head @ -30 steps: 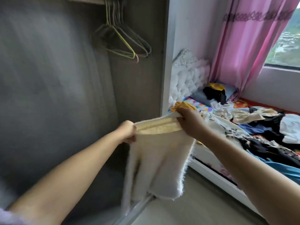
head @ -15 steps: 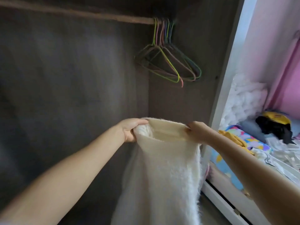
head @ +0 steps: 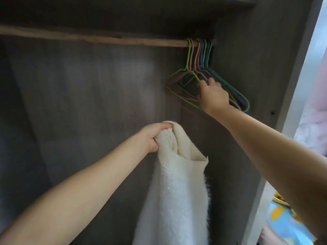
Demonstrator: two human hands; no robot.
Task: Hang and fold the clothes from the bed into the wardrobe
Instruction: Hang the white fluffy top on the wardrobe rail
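Observation:
A fluffy cream-white knitted garment (head: 178, 200) hangs down in front of the open wardrobe. My left hand (head: 152, 137) grips one side of its ribbed waistband; the other side droops free. My right hand (head: 213, 96) is raised among several coloured wire hangers (head: 185, 80) that hang at the right end of the wooden rail (head: 92, 38). Its fingers curl at the green hanger's sloping wire. Whether they have closed round the wire is hard to tell.
The grey wardrobe back wall (head: 88, 103) fills the view. Its white side frame (head: 300, 76) stands at the right. Beyond it show a white tufted headboard (head: 313, 131) and a patch of colourful bedding (head: 283, 220) at the lower right.
My right hand has let go of the waistband and risen to the hangers. The garment now hangs from my left hand alone. The view has tilted up toward the rail.

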